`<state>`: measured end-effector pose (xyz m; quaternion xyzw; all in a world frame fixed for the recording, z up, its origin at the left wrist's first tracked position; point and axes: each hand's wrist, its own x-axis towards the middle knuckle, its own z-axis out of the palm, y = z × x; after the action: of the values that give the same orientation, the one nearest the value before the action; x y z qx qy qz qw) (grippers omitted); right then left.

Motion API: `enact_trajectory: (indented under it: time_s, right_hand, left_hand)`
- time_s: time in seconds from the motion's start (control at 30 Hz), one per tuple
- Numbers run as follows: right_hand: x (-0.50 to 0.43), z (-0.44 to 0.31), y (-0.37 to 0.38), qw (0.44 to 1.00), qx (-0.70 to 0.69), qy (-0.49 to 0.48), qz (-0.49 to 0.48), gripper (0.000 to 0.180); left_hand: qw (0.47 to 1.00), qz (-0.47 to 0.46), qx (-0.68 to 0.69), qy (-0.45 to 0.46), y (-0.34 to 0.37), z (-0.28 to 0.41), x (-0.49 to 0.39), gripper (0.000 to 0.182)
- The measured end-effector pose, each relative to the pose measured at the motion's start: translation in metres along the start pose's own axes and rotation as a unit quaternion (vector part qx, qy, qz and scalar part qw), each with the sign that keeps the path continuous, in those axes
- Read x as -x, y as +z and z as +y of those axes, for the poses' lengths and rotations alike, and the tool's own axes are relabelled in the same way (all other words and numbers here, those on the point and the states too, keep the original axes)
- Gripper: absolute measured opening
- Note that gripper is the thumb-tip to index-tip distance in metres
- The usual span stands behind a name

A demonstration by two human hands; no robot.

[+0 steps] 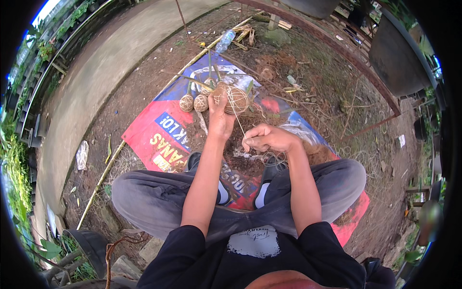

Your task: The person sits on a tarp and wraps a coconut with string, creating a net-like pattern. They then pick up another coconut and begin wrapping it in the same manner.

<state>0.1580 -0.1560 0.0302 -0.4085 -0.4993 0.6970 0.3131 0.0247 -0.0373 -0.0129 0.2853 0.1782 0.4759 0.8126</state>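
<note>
My left hand (221, 121) holds a brown fibre ball (236, 100) wound with pale string, a green-brown stem sticking out at its upper left. From the ball a taut length of string (239, 124) runs down to my right hand (265, 138), pinched between thumb and fingers. Left of the held ball lie several smaller string-wrapped balls with green stems, among them one at the far left (186, 103) and one beside it (201, 103). Loose coils of string (276, 162) hang below my right hand, near my shoe.
A red and blue printed banner (173, 124) covers the ground, with soil and fibre on it. Beyond it lie a plastic bottle (225, 41), a long bamboo pole (195, 59) and brown fibre clumps (267, 72). A rusty metal frame (346, 47) stands at the upper right.
</note>
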Motion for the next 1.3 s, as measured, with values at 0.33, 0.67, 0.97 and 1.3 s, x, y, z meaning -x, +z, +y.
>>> enact_trajectory:
  time_s: [0.33, 0.67, 0.97, 1.3]
  right_hand:
    - [-0.017, 0.029, -0.006, 0.996, -0.024, 0.076, 0.04, 0.024]
    - [-0.019, 0.077, -0.052, 0.859, -0.398, -0.08, 0.313, 0.017]
    - [-0.007, 0.011, -0.022, 0.875, -0.123, -0.202, 0.421, 0.019]
    - [-0.023, 0.011, 0.008, 0.979, 0.107, -0.021, 0.171, 0.02]
  left_hand:
    - [0.99, -0.025, 0.053, -0.126, 0.003, 0.005, -0.001, 0.051]
    - [0.972, -0.088, -0.02, -0.216, 0.008, -0.001, 0.004, 0.051]
    - [0.977, -0.053, -0.054, -0.199, 0.002, -0.017, 0.006, 0.046]
    - [0.982, 0.013, -0.001, -0.19, -0.004, -0.008, 0.002, 0.067]
